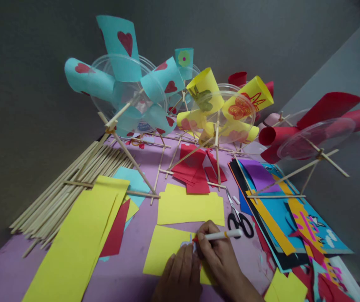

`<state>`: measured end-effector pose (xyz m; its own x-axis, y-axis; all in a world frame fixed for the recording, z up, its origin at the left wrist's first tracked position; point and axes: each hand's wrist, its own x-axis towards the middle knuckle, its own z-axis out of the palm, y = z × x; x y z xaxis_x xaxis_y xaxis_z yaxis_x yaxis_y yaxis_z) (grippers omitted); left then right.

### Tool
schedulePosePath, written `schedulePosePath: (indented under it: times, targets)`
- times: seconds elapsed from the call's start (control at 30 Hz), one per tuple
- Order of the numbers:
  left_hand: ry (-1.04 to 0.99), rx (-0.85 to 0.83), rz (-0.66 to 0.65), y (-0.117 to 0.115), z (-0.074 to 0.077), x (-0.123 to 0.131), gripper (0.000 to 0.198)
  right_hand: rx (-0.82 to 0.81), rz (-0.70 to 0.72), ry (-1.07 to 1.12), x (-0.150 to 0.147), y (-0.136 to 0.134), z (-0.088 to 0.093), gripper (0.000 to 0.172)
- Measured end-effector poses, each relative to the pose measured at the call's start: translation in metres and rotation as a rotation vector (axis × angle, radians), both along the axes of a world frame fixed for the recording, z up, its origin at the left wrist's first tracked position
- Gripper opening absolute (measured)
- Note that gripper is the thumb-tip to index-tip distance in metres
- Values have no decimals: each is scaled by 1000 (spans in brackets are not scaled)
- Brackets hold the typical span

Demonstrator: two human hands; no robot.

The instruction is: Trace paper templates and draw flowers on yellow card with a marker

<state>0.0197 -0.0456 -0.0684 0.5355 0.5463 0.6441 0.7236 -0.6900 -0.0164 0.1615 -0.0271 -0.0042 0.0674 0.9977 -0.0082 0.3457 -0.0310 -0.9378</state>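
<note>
Head view, right hand (220, 254) grasping marker (225, 234), left hand (180, 274) flattened, yellow paper (161, 251) beneath both

Purple tabletop (132, 256), piled wooden sticks (62, 191), yellow sheets (159, 251), red paper (192, 165), black-handled scissors (236, 212)

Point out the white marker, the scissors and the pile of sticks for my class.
White marker (218, 235): head view, middle of the barrel.
Scissors (237, 214): head view, where blades meet black handles.
Pile of sticks (62, 202): head view, middle of the pile.
</note>
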Motion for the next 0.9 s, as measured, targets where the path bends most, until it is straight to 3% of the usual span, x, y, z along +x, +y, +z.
schedulePosePath:
  times: [0.33,0.9]
  targets:
    - [39,-7,-34,0,0,-3,31,-25,14,26,0,0,-5,23]
    - [-36,17,-24,8,16,6,27,-11,-4,-8,-1,1,-2,23]
